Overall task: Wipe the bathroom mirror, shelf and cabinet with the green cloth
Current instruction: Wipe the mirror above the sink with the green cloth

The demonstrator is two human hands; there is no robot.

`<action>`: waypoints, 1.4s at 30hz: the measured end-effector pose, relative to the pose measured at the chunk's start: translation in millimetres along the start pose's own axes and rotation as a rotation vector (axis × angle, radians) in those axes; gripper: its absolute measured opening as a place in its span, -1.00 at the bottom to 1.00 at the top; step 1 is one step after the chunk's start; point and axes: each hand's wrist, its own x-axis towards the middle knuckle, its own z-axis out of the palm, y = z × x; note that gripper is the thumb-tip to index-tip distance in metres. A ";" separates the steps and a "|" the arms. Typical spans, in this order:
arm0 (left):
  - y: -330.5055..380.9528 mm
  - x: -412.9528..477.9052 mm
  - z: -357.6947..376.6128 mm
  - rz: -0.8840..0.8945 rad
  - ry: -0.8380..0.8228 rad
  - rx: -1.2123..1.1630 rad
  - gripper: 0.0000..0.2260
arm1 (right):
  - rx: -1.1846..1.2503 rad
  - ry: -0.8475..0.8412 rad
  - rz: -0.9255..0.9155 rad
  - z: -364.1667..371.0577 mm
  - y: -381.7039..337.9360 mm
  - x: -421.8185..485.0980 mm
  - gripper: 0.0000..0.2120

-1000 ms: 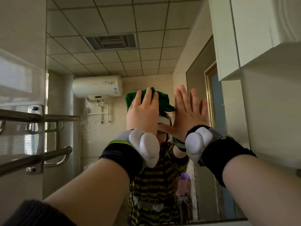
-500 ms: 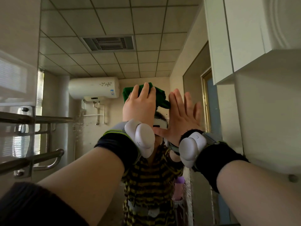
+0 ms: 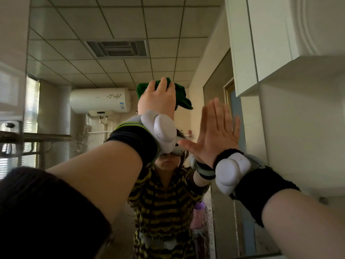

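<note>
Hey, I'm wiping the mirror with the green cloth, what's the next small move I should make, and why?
Probably sweep the left hand and green cloth down and leftward across the mirror. The cloth sits high on the glass, the right hand rests flat beside it and blocks that side, and water spots show lower left.

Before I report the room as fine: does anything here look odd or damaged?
Nothing is broken or askew. Only water drops and streaks low on the mirror, at the right, stand out; the left hand presses the cloth higher up.
</note>
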 end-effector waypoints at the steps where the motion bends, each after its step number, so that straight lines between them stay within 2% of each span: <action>1: 2.0 2.4 -0.8 0.001 0.002 0.000 -0.51 | -0.007 -0.014 0.027 0.5 6.6 -0.9 0.11; 4: 4.5 5.8 -1.3 -0.002 0.007 0.010 -0.53 | -0.005 -0.061 0.053 4.9 20.6 -1.7 0.10; 14: 12.2 -3.1 4.2 -0.013 0.018 -0.003 -0.52 | 0.005 -0.050 0.057 10.3 22.7 -3.4 0.11; 23: 40.9 -39.0 23.9 0.047 -0.019 -0.049 -0.47 | 0.011 -0.081 0.081 3.2 18.3 -4.3 0.10; 27: 46.8 -45.2 28.2 0.063 -0.020 -0.033 -0.51 | 0.021 -0.071 0.097 0.7 16.1 -4.3 0.12; 37: 50.7 -33.1 24.3 0.057 0.002 -0.027 -0.50 | 0.027 -0.086 0.052 0.7 21.7 -3.4 0.11; 42: 60.1 -13.7 23.3 0.026 0.022 -0.019 -0.54 | -0.029 -0.026 0.054 -1.1 42.6 -9.8 0.09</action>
